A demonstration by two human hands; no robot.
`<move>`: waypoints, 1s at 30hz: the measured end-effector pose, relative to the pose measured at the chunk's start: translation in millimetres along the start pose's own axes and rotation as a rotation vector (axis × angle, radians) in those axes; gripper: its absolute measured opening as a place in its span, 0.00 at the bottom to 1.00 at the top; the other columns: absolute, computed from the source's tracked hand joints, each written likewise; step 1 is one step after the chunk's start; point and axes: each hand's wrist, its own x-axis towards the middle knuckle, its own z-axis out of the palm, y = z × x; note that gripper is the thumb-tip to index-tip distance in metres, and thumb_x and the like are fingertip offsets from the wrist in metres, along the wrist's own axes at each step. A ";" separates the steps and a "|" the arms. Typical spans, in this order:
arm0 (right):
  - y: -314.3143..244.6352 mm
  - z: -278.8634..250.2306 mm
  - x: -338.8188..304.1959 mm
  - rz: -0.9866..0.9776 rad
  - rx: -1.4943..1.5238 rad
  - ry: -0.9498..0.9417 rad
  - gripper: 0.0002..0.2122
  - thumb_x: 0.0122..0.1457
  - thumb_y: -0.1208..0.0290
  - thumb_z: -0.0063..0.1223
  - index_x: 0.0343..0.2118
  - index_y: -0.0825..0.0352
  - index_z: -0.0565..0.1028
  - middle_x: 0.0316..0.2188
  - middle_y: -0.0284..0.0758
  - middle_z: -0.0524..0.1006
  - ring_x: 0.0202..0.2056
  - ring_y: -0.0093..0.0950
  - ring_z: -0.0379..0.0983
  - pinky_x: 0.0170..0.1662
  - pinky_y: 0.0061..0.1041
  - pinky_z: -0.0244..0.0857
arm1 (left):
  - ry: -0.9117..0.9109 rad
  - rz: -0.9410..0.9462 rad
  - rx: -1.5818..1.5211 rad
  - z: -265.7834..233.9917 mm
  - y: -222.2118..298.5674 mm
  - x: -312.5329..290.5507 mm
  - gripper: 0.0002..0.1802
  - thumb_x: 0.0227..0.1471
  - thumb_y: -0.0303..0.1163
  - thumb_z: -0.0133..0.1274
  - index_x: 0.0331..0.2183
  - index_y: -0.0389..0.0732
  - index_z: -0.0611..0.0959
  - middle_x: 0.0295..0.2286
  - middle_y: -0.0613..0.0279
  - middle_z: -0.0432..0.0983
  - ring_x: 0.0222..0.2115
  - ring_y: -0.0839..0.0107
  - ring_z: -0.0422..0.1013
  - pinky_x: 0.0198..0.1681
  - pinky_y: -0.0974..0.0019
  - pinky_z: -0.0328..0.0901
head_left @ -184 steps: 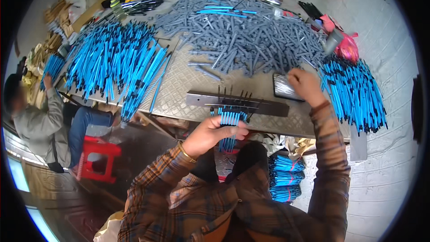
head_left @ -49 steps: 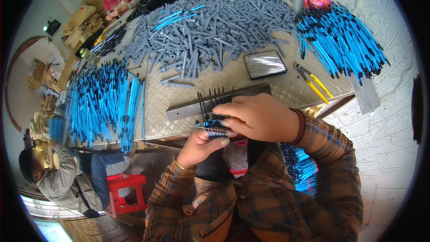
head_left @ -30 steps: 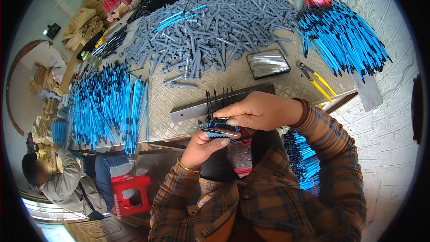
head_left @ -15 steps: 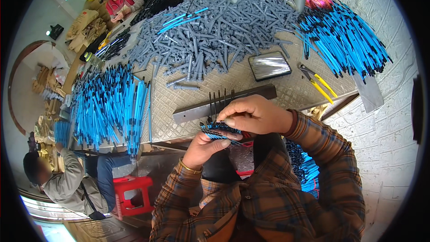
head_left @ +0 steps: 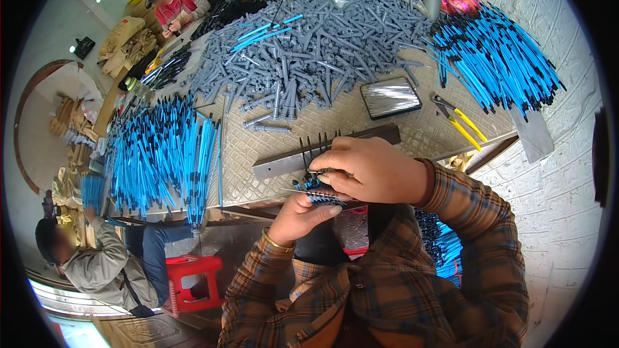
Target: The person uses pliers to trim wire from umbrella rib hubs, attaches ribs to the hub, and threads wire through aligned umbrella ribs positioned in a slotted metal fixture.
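Most of the blue-and-black bundle hidden under the right hand, its pieces too small to tell

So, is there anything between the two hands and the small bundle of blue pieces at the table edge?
Nothing visible. Both hands already touch the bundle of blue pieces: the left hand holds it from below, and the right hand covers it from above, beside the grey metal bar with upright pins.
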 end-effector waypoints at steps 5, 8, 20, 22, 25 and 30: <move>-2.0 -1.2 5.5 -0.014 -0.011 -0.055 0.10 0.51 0.67 0.51 0.36 0.64 0.75 0.24 0.38 0.70 0.23 0.36 0.70 0.26 0.32 0.63 | 0.009 -0.022 0.002 -3.6 -3.1 -2.8 0.14 0.50 0.23 0.52 0.41 0.38 0.76 0.36 0.69 0.73 0.39 0.81 0.66 0.43 0.73 0.62; -3.8 1.2 6.3 -0.001 0.006 -0.038 0.09 0.51 0.68 0.50 0.34 0.64 0.75 0.23 0.37 0.70 0.23 0.36 0.69 0.26 0.31 0.63 | 0.003 -0.011 0.044 -3.8 0.3 -2.5 0.14 0.49 0.22 0.52 0.41 0.38 0.76 0.37 0.69 0.73 0.39 0.81 0.66 0.43 0.74 0.62; -8.0 -7.2 12.7 0.016 -0.147 -0.162 0.07 0.50 0.68 0.51 0.29 0.65 0.76 0.22 0.37 0.70 0.23 0.36 0.69 0.26 0.31 0.63 | -0.114 -0.100 0.068 -12.0 0.6 -2.1 0.18 0.48 0.22 0.53 0.44 0.39 0.74 0.40 0.70 0.71 0.44 0.78 0.63 0.48 0.70 0.58; -8.3 -6.3 12.8 0.013 -0.154 -0.167 0.07 0.50 0.69 0.51 0.29 0.65 0.76 0.22 0.37 0.70 0.23 0.36 0.69 0.26 0.30 0.63 | -0.095 -0.075 0.061 -9.5 1.8 -1.9 0.16 0.49 0.23 0.53 0.43 0.39 0.75 0.39 0.71 0.71 0.42 0.80 0.64 0.46 0.71 0.59; -7.9 2.6 12.9 -0.009 0.023 -0.006 0.08 0.50 0.70 0.50 0.32 0.64 0.76 0.24 0.38 0.71 0.24 0.37 0.69 0.27 0.30 0.63 | -0.053 -0.014 0.060 -7.3 2.9 -0.4 0.13 0.50 0.25 0.52 0.40 0.39 0.77 0.36 0.72 0.73 0.38 0.82 0.66 0.42 0.74 0.61; -1.1 8.0 10.5 -0.004 0.063 -0.061 0.09 0.52 0.71 0.50 0.35 0.66 0.75 0.25 0.38 0.71 0.25 0.35 0.70 0.28 0.29 0.63 | -0.055 0.016 0.022 -3.7 0.5 -3.7 0.13 0.51 0.24 0.50 0.42 0.37 0.75 0.38 0.65 0.73 0.40 0.77 0.67 0.45 0.71 0.61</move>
